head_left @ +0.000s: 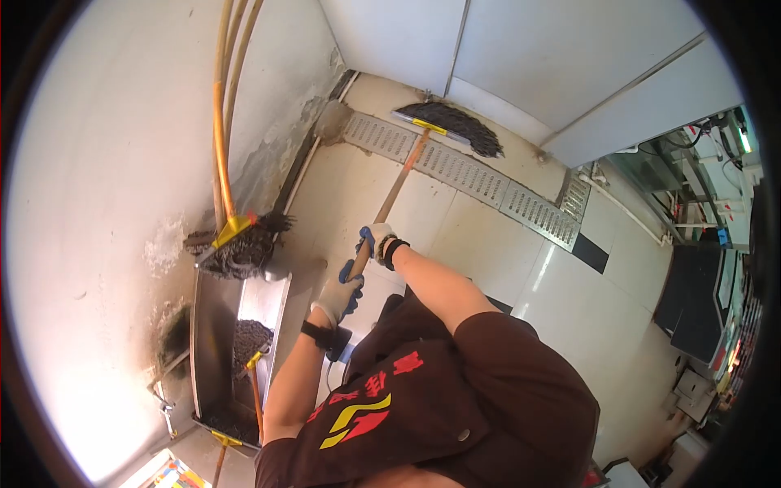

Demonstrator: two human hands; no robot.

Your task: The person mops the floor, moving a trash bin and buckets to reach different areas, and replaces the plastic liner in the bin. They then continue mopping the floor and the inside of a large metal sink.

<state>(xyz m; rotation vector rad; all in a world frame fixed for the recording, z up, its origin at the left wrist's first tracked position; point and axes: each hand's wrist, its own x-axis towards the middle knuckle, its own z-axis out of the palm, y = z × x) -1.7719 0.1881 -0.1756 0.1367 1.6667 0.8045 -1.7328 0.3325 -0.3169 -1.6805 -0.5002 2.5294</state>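
Plainly, the mop [399, 183] stretches from the person's two gloved hands to the far side of the floor [480, 236]. Its strands [464, 126] are dark grey, nearly black, thick and matted, fanned out in a half-moon that bulges toward the far panel [529, 65] and trails off to the right. A straight bar edges them on the near side, with a yellow clamp [429, 126] at its middle. From there the handle [407, 169] comes back over the perforated metal grate [460, 173], orange by the clamp and worn brown nearer the person. The strands lie just beyond the grate, close to the foot of the panel.

Both hands wrap round the handle, fingers curled in. The right hand [378, 242] grips farther along it; the left hand [340, 294] grips nearer the body, with a short stretch of handle showing between them. The gloves are pale with blue on the finger side, and each wrist wears a dark band. Where the handle ends past the left hand cannot be told.

To the left, another mop head [252, 248], also yellow-clamped, hangs by the stained wall [114, 146] at the far end of a metal trough [213, 325].
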